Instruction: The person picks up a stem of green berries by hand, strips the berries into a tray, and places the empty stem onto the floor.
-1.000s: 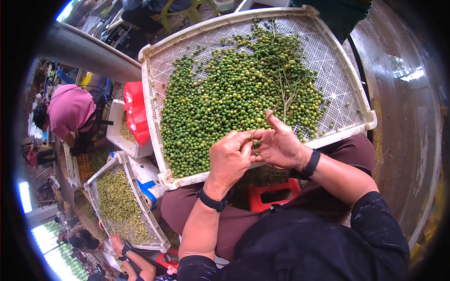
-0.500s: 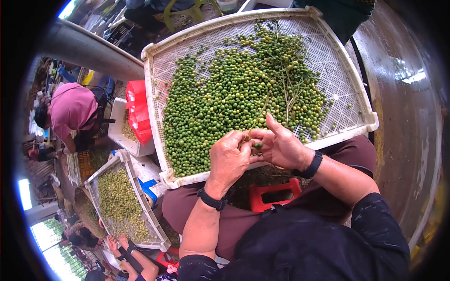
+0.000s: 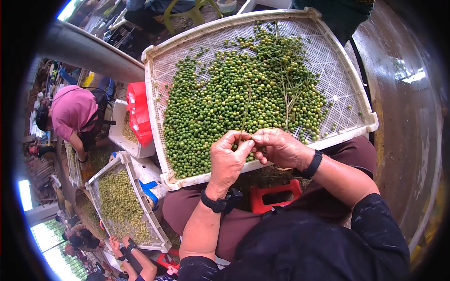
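A large white mesh tray (image 3: 152,112) in front of me holds a heap of small round green and yellowish fruits (image 3: 215,107). My left hand (image 3: 228,157) is closed at the tray's near edge, pinching a thin twig (image 3: 246,105) that sticks up over the fruits. Right beside it, my right hand (image 3: 283,150) is closed too, thumb and fingertips pressed together against the left fingertips. Whatever sits between the right fingertips is too small to make out. Several loose thin stems (image 3: 291,96) lie on the fruits at the right.
To the left stand a second tray (image 3: 126,164) of paler fruits, a white bin (image 3: 119,112) and a red bag (image 3: 137,112). A person in pink (image 3: 72,110) bends over further left; another person's hands (image 3: 119,242) work below. A red stool (image 3: 274,194) shows between my knees.
My right thumb and fingers have come down from a spread pose into a pinch. The green fruit at my fingers no longer shows, and the twig stands more upright, further left.
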The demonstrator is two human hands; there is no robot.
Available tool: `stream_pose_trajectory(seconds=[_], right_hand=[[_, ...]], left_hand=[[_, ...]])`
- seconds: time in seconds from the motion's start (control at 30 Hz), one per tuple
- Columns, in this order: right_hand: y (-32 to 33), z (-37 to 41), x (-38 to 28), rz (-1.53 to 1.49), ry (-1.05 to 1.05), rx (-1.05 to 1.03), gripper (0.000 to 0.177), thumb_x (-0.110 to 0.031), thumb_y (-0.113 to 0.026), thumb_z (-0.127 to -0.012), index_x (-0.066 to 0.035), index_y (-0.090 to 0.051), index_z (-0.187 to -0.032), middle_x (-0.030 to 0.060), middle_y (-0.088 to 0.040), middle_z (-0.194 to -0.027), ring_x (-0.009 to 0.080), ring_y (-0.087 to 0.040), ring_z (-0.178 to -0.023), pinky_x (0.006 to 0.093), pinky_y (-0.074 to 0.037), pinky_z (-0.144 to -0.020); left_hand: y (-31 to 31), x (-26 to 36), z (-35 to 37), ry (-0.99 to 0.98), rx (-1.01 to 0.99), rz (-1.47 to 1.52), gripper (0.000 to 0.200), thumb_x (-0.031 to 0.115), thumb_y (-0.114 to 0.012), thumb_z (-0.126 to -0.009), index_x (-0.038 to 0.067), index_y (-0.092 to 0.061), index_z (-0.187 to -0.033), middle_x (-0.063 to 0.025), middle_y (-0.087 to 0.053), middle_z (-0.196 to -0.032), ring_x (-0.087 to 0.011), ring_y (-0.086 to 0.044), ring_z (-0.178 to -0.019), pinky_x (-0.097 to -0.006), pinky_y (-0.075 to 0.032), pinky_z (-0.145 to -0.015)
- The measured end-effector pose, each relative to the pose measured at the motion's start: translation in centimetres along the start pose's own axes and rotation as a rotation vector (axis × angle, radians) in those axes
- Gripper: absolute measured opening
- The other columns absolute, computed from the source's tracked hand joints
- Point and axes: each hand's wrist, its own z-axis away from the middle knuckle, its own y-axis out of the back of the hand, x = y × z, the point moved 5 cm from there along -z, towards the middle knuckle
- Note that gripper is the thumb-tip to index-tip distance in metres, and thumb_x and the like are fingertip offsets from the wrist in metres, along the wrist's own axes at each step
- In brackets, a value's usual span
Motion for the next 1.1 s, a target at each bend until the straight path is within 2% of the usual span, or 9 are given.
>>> stream_pose_trajectory(seconds=[0.33, 0.43, 0.63, 0.73, 0.83, 0.93, 1.0, 1.03, 1.1], right_hand=[[-0.1, 0.2, -0.3, 0.023, -0.015, 0.001, 0.022, -0.028, -0.071, -0.096, -0.008, -0.064, -0.094, 0.0008, -0.060, -0.083, 0.0124, -0.059, -0.071, 0.0274, -0.048, -0.057], [-0.7, 0.4, -0.5, 0.023, -0.026, 0.007, 0.022, -0.028, -0.071, -0.095, -0.008, -0.064, -0.092, 0.0009, -0.060, -0.081, 0.0122, -0.058, -0.069, 0.0264, -0.047, -0.055], [-0.3, 0.3, -0.3, 0.081, -0.043, 0.045, 0.021, -0.027, -0.072, -0.095, -0.008, -0.062, -0.092, 0.0016, -0.060, -0.080, 0.0117, -0.059, -0.070, 0.0269, -0.048, -0.055], [0.0, 0.2, -0.5, 0.111, -0.006, 0.045, 0.019, -0.025, -0.069, -0.095, -0.007, -0.062, -0.094, 0.0028, -0.061, -0.083, 0.0128, -0.059, -0.071, 0.0282, -0.049, -0.058], [-0.2, 0.2, -1.2, 0.006, 0.091, 0.023, 0.016, -0.020, -0.066, -0.095, -0.005, -0.062, -0.097, 0.0057, -0.063, -0.083, 0.0158, -0.063, -0.071, 0.0285, -0.053, -0.061], [0.2, 0.1, -2.0, -0.185, 0.088, 0.046, 0.023, -0.018, -0.057, -0.097, 0.000, -0.062, -0.110, 0.0134, -0.065, -0.105, 0.0260, -0.065, -0.098, 0.0394, -0.056, -0.082], [0.3, 0.0, -2.5, -0.292, 0.059, 0.017, 0.035, -0.022, -0.051, -0.099, 0.003, -0.060, -0.122, 0.0205, -0.063, -0.124, 0.0359, -0.062, -0.120, 0.0488, -0.053, -0.099], [0.2, -0.1, -2.5, -0.322, 0.050, -0.012, 0.042, -0.030, -0.048, -0.102, 0.004, -0.061, -0.123, 0.0212, -0.063, -0.125, 0.0366, -0.060, -0.122, 0.0494, -0.051, -0.102], [-0.2, -0.3, -2.3, -0.365, 0.018, 0.012, 0.056, -0.046, -0.045, -0.105, 0.004, -0.062, -0.123, 0.0215, -0.064, -0.124, 0.0366, -0.059, -0.123, 0.0485, -0.049, -0.105]], left_hand=[[0.2, 2.4, 0.4, -0.255, -0.006, -0.334, 0.006, -0.002, -0.070, -0.085, -0.001, -0.071, -0.091, -0.0084, -0.067, -0.080, -0.0150, -0.061, -0.067, -0.0295, -0.049, -0.060], [0.2, 2.2, 0.5, -0.280, -0.007, -0.376, 0.008, 0.000, -0.070, -0.088, 0.000, -0.072, -0.096, -0.0067, -0.067, -0.081, -0.0127, -0.061, -0.068, -0.0282, -0.048, -0.061], [-0.3, 2.5, 0.7, -0.347, 0.050, -0.464, 0.004, -0.001, -0.068, -0.086, 0.000, -0.067, -0.090, -0.0085, -0.064, -0.078, -0.0168, -0.061, -0.065, -0.0301, -0.048, -0.061], [-0.6, 2.1, 0.9, -0.364, 0.085, -0.451, 0.003, -0.001, -0.067, -0.087, 0.000, -0.065, -0.089, -0.0073, -0.064, -0.078, -0.0145, -0.059, -0.066, -0.0291, -0.047, -0.061], [-0.3, 2.2, 1.1, -0.253, 0.061, -0.372, 0.003, 0.001, -0.068, -0.090, 0.000, -0.066, -0.088, -0.0052, -0.062, -0.076, -0.0109, -0.057, -0.067, -0.0274, -0.045, -0.061], [-0.3, 2.4, 1.5, -0.187, -0.179, -0.248, 0.012, 0.003, -0.074, -0.088, 0.000, -0.065, -0.080, -0.0069, -0.062, -0.073, -0.0130, -0.059, -0.065, -0.0284, -0.045, -0.058], [-0.5, 2.1, 1.7, -0.167, -0.190, -0.130, 0.012, 0.005, -0.075, -0.090, 0.000, -0.068, -0.081, -0.0054, -0.066, -0.077, -0.0117, -0.060, -0.068, -0.0274, -0.046, -0.060], [-0.7, 1.8, 1.8, -0.154, -0.191, -0.072, 0.012, 0.006, -0.075, -0.090, 0.000, -0.069, -0.081, -0.0047, -0.067, -0.080, -0.0110, -0.061, -0.070, -0.0268, -0.047, -0.061], [-0.8, 0.7, 1.5, -0.103, -0.115, 0.105, 0.003, 0.000, -0.070, -0.093, -0.002, -0.072, -0.094, -0.0064, -0.073, -0.092, -0.0129, -0.068, -0.082, -0.0276, -0.056, -0.072]])
